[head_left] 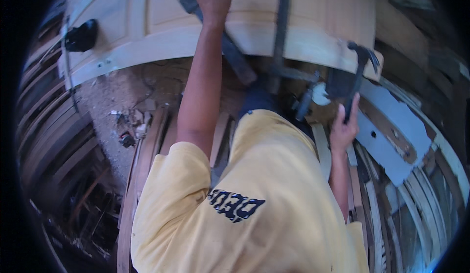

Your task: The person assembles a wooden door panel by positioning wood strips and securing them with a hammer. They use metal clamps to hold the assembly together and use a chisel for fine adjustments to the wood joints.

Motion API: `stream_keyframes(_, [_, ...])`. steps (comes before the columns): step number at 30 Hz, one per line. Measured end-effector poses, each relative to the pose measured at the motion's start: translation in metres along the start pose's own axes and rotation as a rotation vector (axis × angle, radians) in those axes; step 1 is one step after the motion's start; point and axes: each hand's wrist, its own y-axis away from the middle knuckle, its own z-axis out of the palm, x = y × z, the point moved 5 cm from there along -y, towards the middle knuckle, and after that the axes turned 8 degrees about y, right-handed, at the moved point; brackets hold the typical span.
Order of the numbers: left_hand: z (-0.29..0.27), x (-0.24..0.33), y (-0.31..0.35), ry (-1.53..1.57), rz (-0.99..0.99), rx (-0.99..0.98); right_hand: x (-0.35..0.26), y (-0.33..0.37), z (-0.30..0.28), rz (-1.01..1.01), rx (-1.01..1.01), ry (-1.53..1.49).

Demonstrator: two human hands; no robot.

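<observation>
A pale wooden panelled door (171,8) lies across the top of the view, in front of me. My left hand (213,1) is over it at the upper edge, closed in a fist; whatever it grips is hidden. Beneath that wrist a dark flat bar (235,60) slants down past the door's near edge. My right hand (343,128) is wrapped round the handle of a claw hammer (362,60), held upright near the door's right end, with one finger stretched along the handle. Between my hands a long dark metal bar (280,23), like a clamp, crosses the door.
A black object (82,35) sits at the door's left end. Long wooden strips (147,160) and stacked boards lie on both sides of me. At right is a whitish board (372,101) with a dark hole. Debris (128,138) litters the dusty floor (100,111).
</observation>
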Motion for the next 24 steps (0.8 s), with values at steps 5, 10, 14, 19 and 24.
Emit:
stream_keyframes(5, [-0.084,-0.103,-0.096,-0.552,0.144,0.213,0.004,0.009,0.000,0.074,-0.017,-0.039])
stream_keyframes(10, [-0.053,-0.115,-0.119,-0.692,0.065,-0.222,-0.007,0.014,-0.003,0.200,0.024,0.010])
stream_keyframes(14, [-0.067,-0.139,-0.146,-0.932,0.043,-0.291,-0.022,0.004,0.000,0.258,0.049,-0.048])
stream_keyframes(19, [-0.073,-0.163,-0.185,-0.877,-0.092,-0.502,-0.027,0.002,-0.002,0.287,0.079,-0.058])
stream_keyframes(24, [-0.088,-0.168,-0.184,-0.828,-0.116,-0.417,-0.025,0.002,-0.005,0.145,0.096,-0.026])
